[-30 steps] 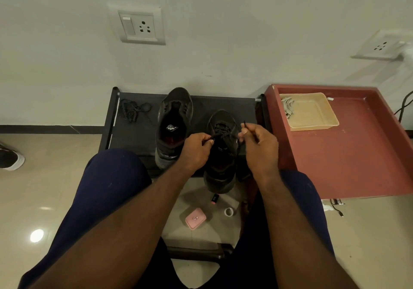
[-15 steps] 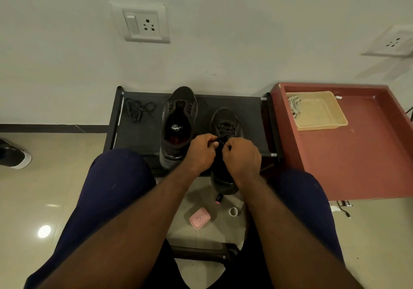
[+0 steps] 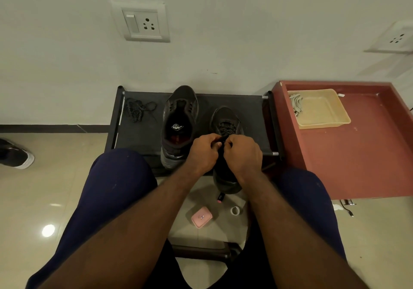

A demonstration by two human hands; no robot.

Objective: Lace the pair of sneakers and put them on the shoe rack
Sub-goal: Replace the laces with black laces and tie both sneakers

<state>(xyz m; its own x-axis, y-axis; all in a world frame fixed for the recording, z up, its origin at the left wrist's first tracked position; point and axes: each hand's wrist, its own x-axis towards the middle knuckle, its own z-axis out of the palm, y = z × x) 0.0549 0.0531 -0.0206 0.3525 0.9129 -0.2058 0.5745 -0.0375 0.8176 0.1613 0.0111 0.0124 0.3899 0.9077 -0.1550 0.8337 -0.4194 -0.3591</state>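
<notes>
Two dark sneakers stand on the black shoe rack (image 3: pixel 143 132). The left sneaker (image 3: pixel 178 123) has no lace and its opening faces up. The right sneaker (image 3: pixel 226 121) carries a black lace across its upper eyelets, and its heel hangs over the rack's front edge. My left hand (image 3: pixel 204 153) and my right hand (image 3: pixel 242 154) meet over the right sneaker's tongue, each pinching the lace with curled fingers. A loose black lace (image 3: pixel 137 108) lies bunched at the rack's back left corner.
A red table (image 3: pixel 366 154) with a beige tray (image 3: pixel 321 110) stands to the right of the rack. On the floor between my knees lie a pink case (image 3: pixel 201 216), a small ring (image 3: pixel 235 210) and a small dark tube (image 3: pixel 220 197). Another shoe (image 3: pixel 15 153) sits far left.
My right hand moved left from the sneaker's right side and closed in on my left hand; both now work together at the lace over the tongue.
</notes>
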